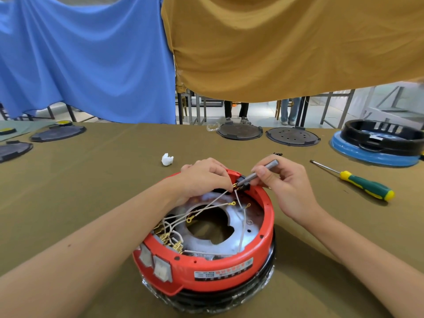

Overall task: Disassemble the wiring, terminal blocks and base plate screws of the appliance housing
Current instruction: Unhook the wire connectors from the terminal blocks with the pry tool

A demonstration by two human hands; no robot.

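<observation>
At the far rim of the red housing (229,267), my right hand (284,187) grips a grey driver (259,172) on the terminal block (243,182); my left hand (204,177) pinches its wire (220,195). Several ring-lug wires hang free; the near connectors look still attached.

A desk (91,180) covered in olive-brown cloth fills the near and middle ground. Above its far edge hang two draped sheets, a blue sheet (87,58) on the left and a mustard sheet (275,42) on the right, meeting just left of centre. Below their hems a pale floor (261,113) shows in even, bright light, with grey metal table frames (330,106) standing on it. Two people's legs (236,110) stand beyond the desk, far centre and right.
</observation>
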